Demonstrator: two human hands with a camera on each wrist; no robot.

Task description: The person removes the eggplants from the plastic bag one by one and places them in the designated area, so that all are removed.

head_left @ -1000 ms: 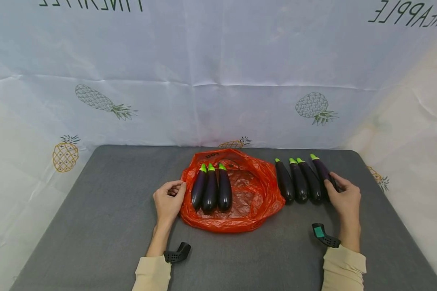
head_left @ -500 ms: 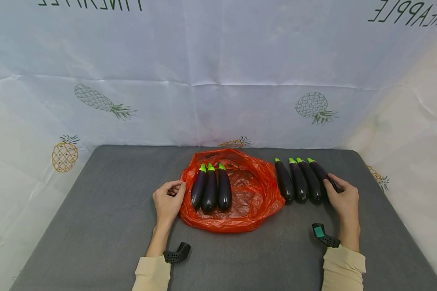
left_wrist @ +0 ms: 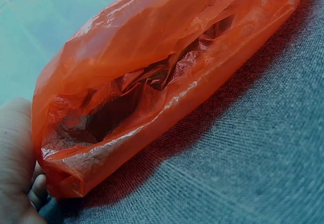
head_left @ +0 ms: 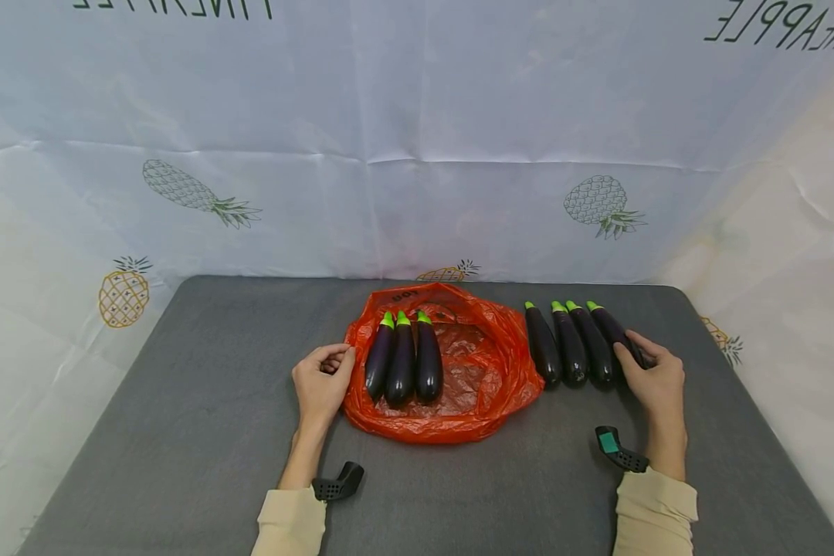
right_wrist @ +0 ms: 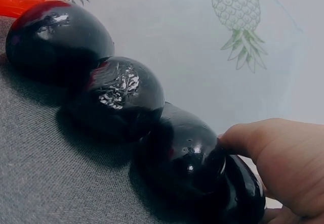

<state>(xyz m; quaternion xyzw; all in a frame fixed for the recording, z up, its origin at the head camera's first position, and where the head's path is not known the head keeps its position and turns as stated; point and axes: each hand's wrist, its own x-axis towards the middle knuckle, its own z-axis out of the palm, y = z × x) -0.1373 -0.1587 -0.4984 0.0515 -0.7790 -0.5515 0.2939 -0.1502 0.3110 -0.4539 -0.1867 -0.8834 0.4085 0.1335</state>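
Note:
A red plastic bag [head_left: 469, 374] lies spread with its mouth open at the table's middle. Three eggplants [head_left: 401, 363] rest side by side in its left half, green stems pointing away. My left hand [head_left: 322, 386] pinches the bag's left edge; the left wrist view shows the gathered film [left_wrist: 68, 178] at the fingers. Right of the bag lies a row of several eggplants [head_left: 571, 351]. At its right end, my right hand [head_left: 656, 386] grips the last eggplant [head_left: 608, 326] between thumb and fingers. In the right wrist view that eggplant [right_wrist: 245, 191] is partly behind its neighbour.
The grey table [head_left: 201, 401] ends at a back edge against a white cloth [head_left: 306, 216] printed with pineapples. The leftmost eggplant [head_left: 544, 347] of the row touches or nearly touches the bag's right side. Black wrist mounts [head_left: 340, 483] sit on both forearms.
The gripped eggplant has shifted left at its stem end, closer to its neighbour, with a slight leftward move of my right hand. My left hand and the bag stay as they were.

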